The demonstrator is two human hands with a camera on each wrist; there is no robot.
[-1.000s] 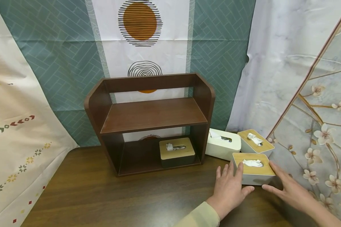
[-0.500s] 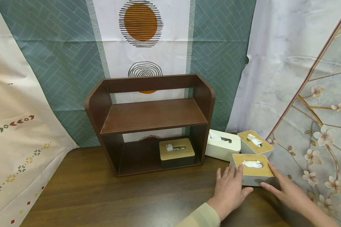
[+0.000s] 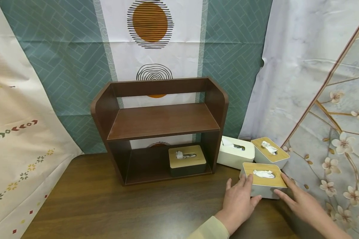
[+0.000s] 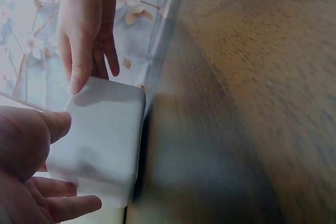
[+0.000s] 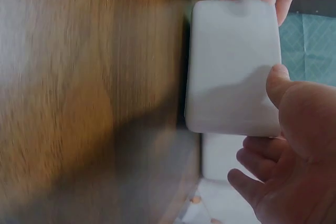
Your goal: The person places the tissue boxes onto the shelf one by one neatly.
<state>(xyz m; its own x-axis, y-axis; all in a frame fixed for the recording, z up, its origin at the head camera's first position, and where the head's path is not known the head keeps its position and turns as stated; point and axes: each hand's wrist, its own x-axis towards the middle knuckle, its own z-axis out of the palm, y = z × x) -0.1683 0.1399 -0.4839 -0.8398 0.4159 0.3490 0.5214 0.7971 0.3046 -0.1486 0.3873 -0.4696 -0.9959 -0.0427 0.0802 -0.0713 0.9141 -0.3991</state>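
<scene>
A light grey tissue box (image 3: 267,191) with a wooden lid and a white tissue showing sits at the right of the table, between both hands. My left hand (image 3: 236,203) grips its left end, the thumb at the front face and the fingers along the side. At the opposite end my right hand (image 3: 302,201) holds the box, its thumb on the front. The left wrist view shows the plain front of the tissue box (image 4: 105,129). From the right wrist, the right thumb presses near the top edge of the tissue box (image 5: 236,66); its underside is hidden.
Behind stand a white tissue box (image 3: 234,157) and another wood-lidded tissue box (image 3: 261,156). A brown two-tier shelf (image 3: 164,120) stands left of them, with a dark tissue box (image 3: 186,170) on its lower tier. The wooden table (image 3: 122,212) stretches leftward; a floral curtain (image 3: 332,142) borders the right.
The light grey tissue box has shifted slightly left and nearer, away from the boxes behind it. Both hands have moved along with it.
</scene>
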